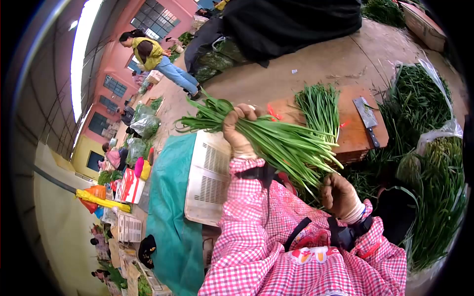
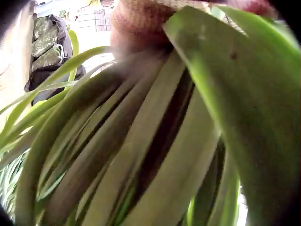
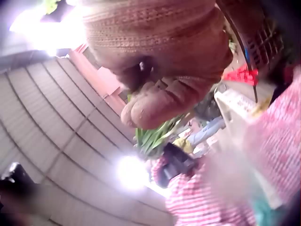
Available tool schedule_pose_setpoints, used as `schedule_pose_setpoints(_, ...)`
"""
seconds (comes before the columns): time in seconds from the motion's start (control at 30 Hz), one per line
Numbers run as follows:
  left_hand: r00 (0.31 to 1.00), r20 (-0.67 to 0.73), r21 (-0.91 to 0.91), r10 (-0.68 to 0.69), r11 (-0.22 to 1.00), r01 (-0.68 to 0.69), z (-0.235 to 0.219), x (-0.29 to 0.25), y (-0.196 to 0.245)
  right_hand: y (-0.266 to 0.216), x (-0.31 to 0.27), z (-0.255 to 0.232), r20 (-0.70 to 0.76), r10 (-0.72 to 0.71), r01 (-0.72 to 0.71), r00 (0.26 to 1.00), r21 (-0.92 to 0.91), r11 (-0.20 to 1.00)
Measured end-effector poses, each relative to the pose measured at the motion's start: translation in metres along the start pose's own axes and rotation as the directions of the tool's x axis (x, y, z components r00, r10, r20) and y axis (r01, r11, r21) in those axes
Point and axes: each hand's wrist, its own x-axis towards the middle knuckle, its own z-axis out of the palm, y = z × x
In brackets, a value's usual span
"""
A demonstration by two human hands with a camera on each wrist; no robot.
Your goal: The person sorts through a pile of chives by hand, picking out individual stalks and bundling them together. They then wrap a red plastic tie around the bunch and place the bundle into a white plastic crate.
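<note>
My gloved left hand (image 1: 238, 129) grips a bunch of long green leafy stalks (image 1: 284, 143), its leafy tips to the left and pale ends to the lower right. In the left wrist view, broad leaves (image 2: 155, 141) fan out below the glove (image 2: 138, 26). Close beside the pale ends is my gloved right hand (image 1: 339, 196), its fingers curled. The right wrist view shows that glove (image 3: 160, 56) with fingertips bent in; whether a stalk lies between them I cannot tell. Another bunch (image 1: 320, 111) and a cleaver (image 1: 366, 114) lie on a wooden board (image 1: 353, 140).
Bags of greens (image 1: 437, 192) stand at the right. Left of my arm are a white plastic crate (image 1: 210, 180) and a teal cloth (image 1: 170, 197). A black cover (image 1: 291, 27) lies over a heap at the top. A person in a yellow vest (image 1: 152, 53) stands beyond.
</note>
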Motion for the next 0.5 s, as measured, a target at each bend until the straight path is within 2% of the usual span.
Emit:
schedule_pose_setpoints(0.03, 0.999, -0.036, 0.019, -0.038, 0.999, 0.039, 0.000, 0.002, 0.001, -0.005, -0.010, -0.008, 0.045, -0.017, 0.024, 0.999, -0.160, 0.987)
schedule_pose_setpoints(0.07, 0.992, -0.109, -0.035, -0.071, 0.997, 0.067, -0.005, 0.008, 0.001, -0.016, -0.022, -0.010, -0.030, 0.063, -0.068, 0.998, -0.230, 0.971)
schedule_pose_setpoints(0.1, 0.978, -0.179, -0.090, -0.110, 0.991, 0.095, -0.012, 0.012, 0.000, -0.023, -0.033, -0.018, -0.095, 0.120, -0.148, 0.988, -0.386, 0.911)
schedule_pose_setpoints(0.13, 0.963, -0.224, -0.117, -0.149, 0.985, 0.125, 0.012, 0.003, 0.007, -0.033, -0.041, -0.017, -0.200, 0.192, -0.276, 0.961, -0.618, 0.737)
schedule_pose_setpoints(0.17, 0.988, -0.100, -0.161, -0.121, 0.981, 0.103, -0.014, 0.017, 0.007, -0.044, -0.047, -0.015, -0.318, 0.235, -0.394, 0.918, -0.779, 0.487)
schedule_pose_setpoints(0.2, 0.992, -0.042, -0.184, -0.123, 0.976, 0.114, -0.014, 0.019, 0.011, -0.048, -0.054, -0.019, -0.289, 0.140, -0.298, 0.947, -0.953, 0.048)
schedule_pose_setpoints(0.23, 0.992, 0.018, -0.204, -0.122, 0.971, 0.123, -0.013, 0.019, 0.013, -0.051, -0.059, -0.020, -0.112, 0.064, -0.061, 0.992, -0.843, -0.535)
schedule_pose_setpoints(0.27, 0.990, -0.074, -0.173, -0.116, 0.980, 0.102, -0.010, 0.016, 0.014, -0.052, -0.061, -0.013, -0.174, -0.014, -0.145, 0.985, -0.771, -0.620)
schedule_pose_setpoints(0.3, 0.987, 0.008, -0.215, -0.159, 0.964, 0.157, -0.015, 0.017, 0.016, -0.052, -0.062, 0.001, -0.226, -0.098, -0.229, 0.969, -0.684, -0.693)
schedule_pose_setpoints(0.33, 0.988, 0.011, -0.193, -0.153, 0.969, 0.152, -0.013, 0.015, 0.015, -0.051, -0.063, 0.010, -0.071, -0.159, -0.149, 0.985, -0.816, -0.559)
schedule_pose_setpoints(0.37, 0.989, 0.013, -0.170, -0.148, 0.974, 0.148, -0.011, 0.011, 0.015, -0.048, -0.063, 0.020, 0.071, -0.244, -0.038, 0.967, -0.909, -0.415)
schedule_pose_setpoints(0.4, 0.979, 0.133, -0.195, -0.157, 0.964, 0.182, -0.011, 0.011, 0.013, -0.043, -0.059, 0.033, 0.135, -0.323, 0.042, 0.937, -0.959, -0.280)
schedule_pose_setpoints(0.43, 0.952, 0.258, -0.191, -0.165, 0.957, 0.218, -0.014, 0.013, 0.013, -0.035, -0.052, 0.044, 0.130, -0.376, 0.062, 0.917, -0.980, -0.189)
schedule_pose_setpoints(0.5, 0.934, 0.325, -0.190, -0.148, 0.957, 0.218, -0.010, 0.007, 0.009, -0.021, -0.027, 0.044, 0.091, -0.440, 0.089, 0.893, -0.996, -0.025)
